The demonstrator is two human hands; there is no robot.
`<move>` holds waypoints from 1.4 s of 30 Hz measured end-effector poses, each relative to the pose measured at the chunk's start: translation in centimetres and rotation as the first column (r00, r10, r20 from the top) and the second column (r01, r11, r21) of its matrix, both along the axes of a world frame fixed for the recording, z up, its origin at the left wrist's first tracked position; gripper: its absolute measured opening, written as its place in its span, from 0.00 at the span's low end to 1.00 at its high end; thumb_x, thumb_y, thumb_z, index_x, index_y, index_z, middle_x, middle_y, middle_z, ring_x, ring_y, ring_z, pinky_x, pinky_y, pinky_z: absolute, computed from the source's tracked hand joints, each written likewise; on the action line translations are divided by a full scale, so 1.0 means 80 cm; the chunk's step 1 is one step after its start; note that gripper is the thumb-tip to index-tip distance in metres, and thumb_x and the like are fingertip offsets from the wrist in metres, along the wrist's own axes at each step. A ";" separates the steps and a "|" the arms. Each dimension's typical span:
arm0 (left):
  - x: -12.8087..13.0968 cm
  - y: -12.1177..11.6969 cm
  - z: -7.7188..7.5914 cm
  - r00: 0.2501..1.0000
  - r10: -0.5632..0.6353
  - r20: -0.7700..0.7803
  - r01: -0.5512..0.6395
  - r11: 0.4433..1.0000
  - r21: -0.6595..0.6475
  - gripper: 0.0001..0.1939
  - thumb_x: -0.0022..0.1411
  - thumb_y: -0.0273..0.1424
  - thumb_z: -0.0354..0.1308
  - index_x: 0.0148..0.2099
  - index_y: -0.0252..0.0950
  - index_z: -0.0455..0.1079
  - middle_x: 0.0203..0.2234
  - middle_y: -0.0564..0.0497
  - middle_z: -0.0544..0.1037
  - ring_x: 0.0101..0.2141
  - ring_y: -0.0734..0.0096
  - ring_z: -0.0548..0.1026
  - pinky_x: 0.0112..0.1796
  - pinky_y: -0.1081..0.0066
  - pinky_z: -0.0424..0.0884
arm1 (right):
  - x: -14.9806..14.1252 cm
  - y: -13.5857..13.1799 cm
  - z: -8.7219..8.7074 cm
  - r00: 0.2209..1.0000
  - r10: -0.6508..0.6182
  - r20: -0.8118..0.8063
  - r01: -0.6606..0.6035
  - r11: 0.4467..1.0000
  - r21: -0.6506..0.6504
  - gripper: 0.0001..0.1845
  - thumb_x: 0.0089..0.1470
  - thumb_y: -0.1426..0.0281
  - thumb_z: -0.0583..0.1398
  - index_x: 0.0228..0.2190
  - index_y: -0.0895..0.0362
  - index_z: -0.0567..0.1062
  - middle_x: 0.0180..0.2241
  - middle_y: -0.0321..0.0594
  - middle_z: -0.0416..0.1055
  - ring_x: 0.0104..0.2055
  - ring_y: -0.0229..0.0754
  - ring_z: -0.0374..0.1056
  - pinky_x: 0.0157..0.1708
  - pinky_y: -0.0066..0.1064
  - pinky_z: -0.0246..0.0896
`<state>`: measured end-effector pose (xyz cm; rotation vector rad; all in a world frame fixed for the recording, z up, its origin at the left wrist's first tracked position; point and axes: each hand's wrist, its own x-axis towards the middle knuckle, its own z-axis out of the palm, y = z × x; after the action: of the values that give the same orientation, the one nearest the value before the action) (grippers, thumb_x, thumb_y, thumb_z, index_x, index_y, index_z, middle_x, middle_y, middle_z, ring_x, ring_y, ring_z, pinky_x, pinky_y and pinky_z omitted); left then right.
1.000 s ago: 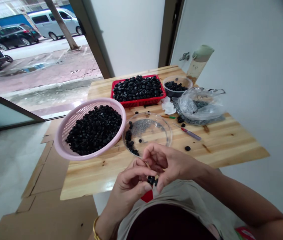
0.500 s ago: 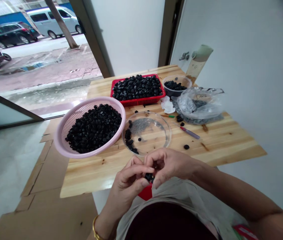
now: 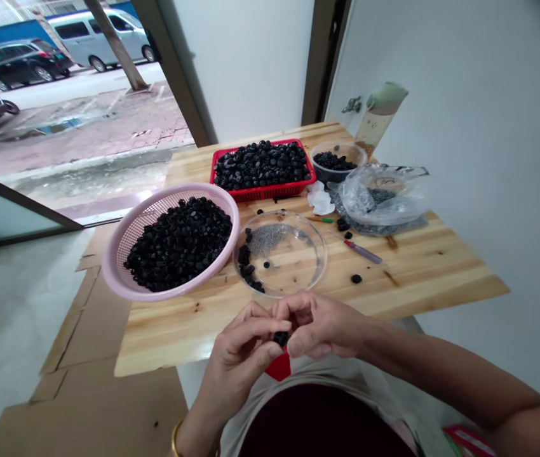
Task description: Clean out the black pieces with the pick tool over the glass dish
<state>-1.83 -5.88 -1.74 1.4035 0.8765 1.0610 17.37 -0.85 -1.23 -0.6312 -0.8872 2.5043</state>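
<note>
Close to my lap, just past the table's near edge, my left hand pinches a small black plastic part between thumb and fingers. Curled in from the other side, my right hand has its thumb and fingertips against the same part. The fingers cover much of it, so its exact kind does not show. Beyond my hands lies a clear round tray with a heap of tiny grey metal pieces and a row of black parts along its left side.
Black parts fill a pink colander, a red basket and a clear bowl. On the right lie a plastic bag, a purple-handled screwdriver and a black disc. A bottle stands behind.
The black part has turned between my fingers and shows a different side. My right hand has shifted slightly down, its thumb closer to the left fingertips.
</note>
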 end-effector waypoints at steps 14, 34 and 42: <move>0.009 -0.007 0.002 0.990 0.133 -0.039 -0.134 0.991 -0.024 0.09 0.67 0.35 0.60 0.47 0.48 0.79 0.37 0.50 0.71 0.39 0.66 0.69 0.39 0.71 0.66 | 0.006 0.005 0.012 0.996 0.017 0.084 -0.023 0.997 0.068 0.21 0.41 0.62 0.75 0.31 0.58 0.74 0.19 0.24 0.65 0.15 0.25 0.50 0.10 0.18 0.39; 0.018 -0.021 -0.014 0.986 0.079 0.143 -0.076 0.997 -0.027 0.12 0.66 0.40 0.60 0.50 0.49 0.79 0.34 0.50 0.69 0.37 0.67 0.67 0.38 0.69 0.65 | -0.004 -0.022 0.000 0.989 -0.145 0.039 0.141 0.986 0.093 0.24 0.35 0.60 0.78 0.23 0.59 0.71 0.20 0.28 0.69 0.17 0.26 0.52 0.15 0.21 0.43; 0.023 -0.020 -0.016 0.981 0.174 0.081 -0.166 0.982 -0.092 0.10 0.67 0.36 0.60 0.48 0.47 0.79 0.35 0.51 0.72 0.38 0.68 0.70 0.41 0.70 0.67 | -0.001 -0.017 -0.012 0.988 -0.123 0.096 0.099 0.969 0.226 0.21 0.46 0.57 0.73 0.28 0.57 0.72 0.17 0.25 0.62 0.16 0.28 0.50 0.16 0.21 0.43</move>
<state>0.02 -7.45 -2.99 1.2175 0.9782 1.1923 17.25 -2.19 -2.16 -0.7273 -1.1191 2.2491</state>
